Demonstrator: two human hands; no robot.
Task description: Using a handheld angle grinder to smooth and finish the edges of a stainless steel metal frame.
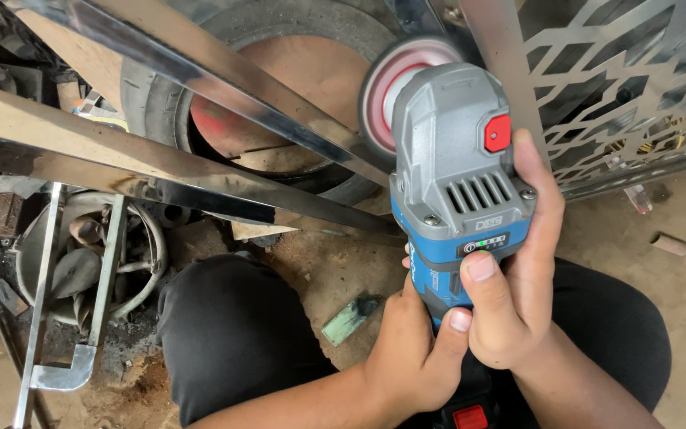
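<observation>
Both my hands grip a grey and blue cordless angle grinder [458, 167] with a red button on its head. My left hand [410, 349] wraps the lower handle from the left. My right hand [518, 286] holds the body from the right, thumb resting on the blue part. The grinder's round pink-faced disc [387, 91] points away from me and sits against or just beside a shiny steel bar [224, 79] that slants across the view; contact cannot be told. A second polished bar [121, 163] runs below it.
A tyre with a rusty round centre [279, 95] lies behind the bars. A perforated steel panel [621, 79] stands at the right. At the left are a metal basin of scrap [81, 262] and a thin steel frame [49, 318]. My knees in black trousers [232, 326] are over a dirty concrete floor.
</observation>
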